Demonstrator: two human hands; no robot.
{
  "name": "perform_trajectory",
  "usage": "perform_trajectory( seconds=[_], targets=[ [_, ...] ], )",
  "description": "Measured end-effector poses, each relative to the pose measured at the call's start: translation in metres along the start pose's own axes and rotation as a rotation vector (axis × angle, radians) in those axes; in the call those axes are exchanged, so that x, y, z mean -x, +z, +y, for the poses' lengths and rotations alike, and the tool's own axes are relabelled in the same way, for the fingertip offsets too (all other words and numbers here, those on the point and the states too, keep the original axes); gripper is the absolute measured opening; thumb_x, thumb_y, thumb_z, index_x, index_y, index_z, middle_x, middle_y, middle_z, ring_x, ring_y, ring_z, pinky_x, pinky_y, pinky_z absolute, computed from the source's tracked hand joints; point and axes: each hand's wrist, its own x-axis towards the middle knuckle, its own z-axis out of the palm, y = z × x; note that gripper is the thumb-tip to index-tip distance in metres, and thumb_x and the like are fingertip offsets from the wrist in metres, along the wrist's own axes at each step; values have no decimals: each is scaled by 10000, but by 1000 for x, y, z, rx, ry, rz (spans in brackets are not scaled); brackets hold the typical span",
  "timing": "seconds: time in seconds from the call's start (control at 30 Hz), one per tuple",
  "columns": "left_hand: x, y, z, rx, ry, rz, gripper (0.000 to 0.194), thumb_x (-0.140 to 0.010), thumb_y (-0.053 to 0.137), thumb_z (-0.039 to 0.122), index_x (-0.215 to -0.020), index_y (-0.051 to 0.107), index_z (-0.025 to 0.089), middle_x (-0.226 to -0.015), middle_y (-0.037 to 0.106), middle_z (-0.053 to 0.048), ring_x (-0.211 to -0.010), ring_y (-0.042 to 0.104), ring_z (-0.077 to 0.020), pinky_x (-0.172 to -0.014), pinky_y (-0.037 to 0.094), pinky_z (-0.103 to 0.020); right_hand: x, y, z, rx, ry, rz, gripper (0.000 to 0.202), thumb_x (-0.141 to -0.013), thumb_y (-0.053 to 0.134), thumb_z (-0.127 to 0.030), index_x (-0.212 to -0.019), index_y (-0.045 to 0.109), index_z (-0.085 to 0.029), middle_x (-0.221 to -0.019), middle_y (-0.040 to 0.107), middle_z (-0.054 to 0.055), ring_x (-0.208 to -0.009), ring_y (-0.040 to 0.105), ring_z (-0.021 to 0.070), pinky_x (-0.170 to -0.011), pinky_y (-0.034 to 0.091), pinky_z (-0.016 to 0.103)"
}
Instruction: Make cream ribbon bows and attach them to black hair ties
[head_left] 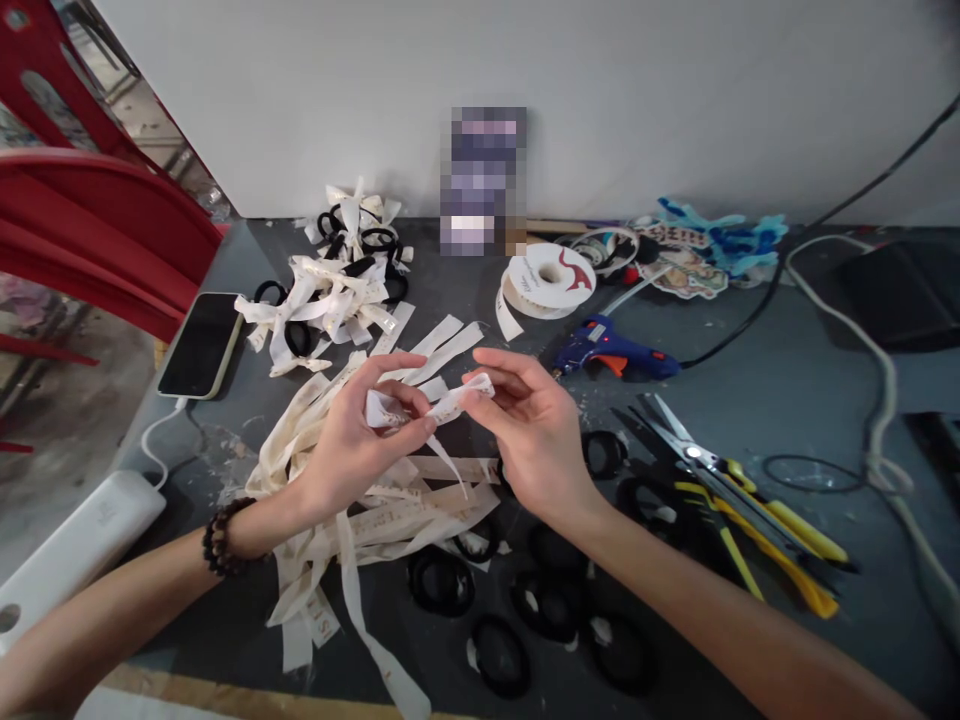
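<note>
Between my two hands is a white ribbon bow [452, 402] with gold print, its loops to either side and a thin tail hanging down. My left hand [379, 405] pinches the bow's middle and left loop between thumb and fingers. At the other end, my right hand [529, 420] grips the right loop with thumb and forefinger. Beneath the hands lies a heap of cut cream ribbon strips [405, 525]. Several black hair ties [499, 655] are spread below and to the right, some with a whitish blob on them.
Finished-looking bows on black hair ties [337, 290] are piled at the back left. A ribbon spool [551, 280], a blue glue gun [611, 345] and yellow-handled scissors [720, 470] lie to the right. A phone [201, 345] and white power strip [90, 545] are left.
</note>
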Motion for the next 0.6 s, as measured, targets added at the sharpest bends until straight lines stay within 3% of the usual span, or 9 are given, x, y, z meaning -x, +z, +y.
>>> perform_trajectory(
  seconds=[0.37, 0.6],
  targets=[
    [-2, -2, -5, -5, -39, -58, 513, -889, 810, 293, -1352, 615, 190, -882, 711, -25, -851, 680, -164, -668, 569, -212, -3, -1, -1, 49, -63, 61, 288, -819, 914, -289, -1083, 799, -296, -952, 817, 0, -939, 786, 183, -862, 641, 329],
    [-3, -2, -2, -47, -47, -10, 486, -866, 834, 289, -1303, 638, 204, -830, 725, -4, -821, 703, -166, -656, 571, -222, -1, -1, -2, 69, -63, 106, 278, -805, 927, -294, -1053, 801, -283, -941, 830, 3, -904, 797, 183, -841, 650, 328]
  ],
)
